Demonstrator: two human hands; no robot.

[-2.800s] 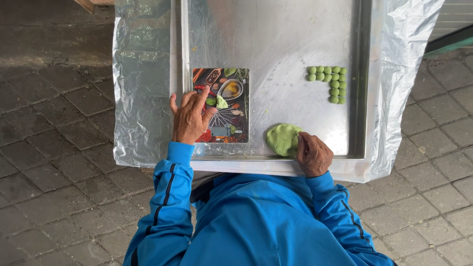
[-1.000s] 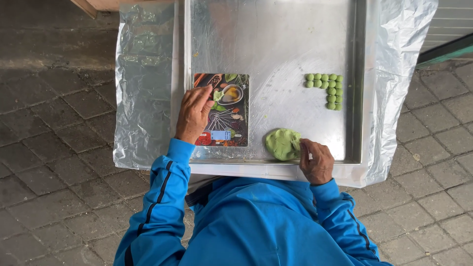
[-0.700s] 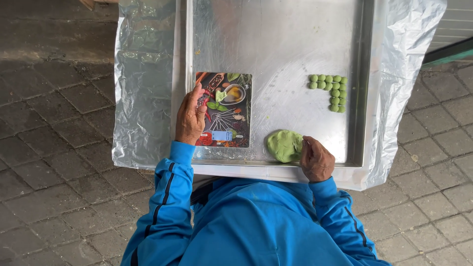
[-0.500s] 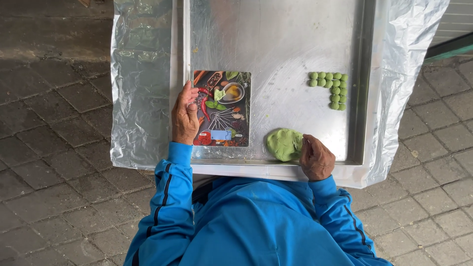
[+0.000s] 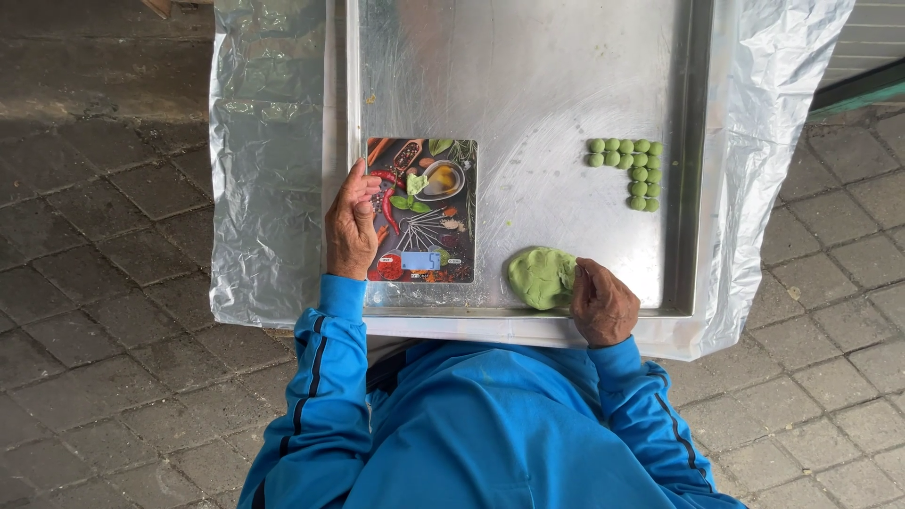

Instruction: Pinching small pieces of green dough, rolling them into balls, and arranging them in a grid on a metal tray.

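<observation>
both hands lie forward, left hand [image 5: 352, 224] flat with fingers extended, right hand [image 5: 600, 303] loosely curled.

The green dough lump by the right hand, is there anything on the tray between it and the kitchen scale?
Nothing visible. The right hand already touches the dough lump, and only bare metal tray lies between it and the scale. The left hand rests on the scale's far left edge.
</observation>
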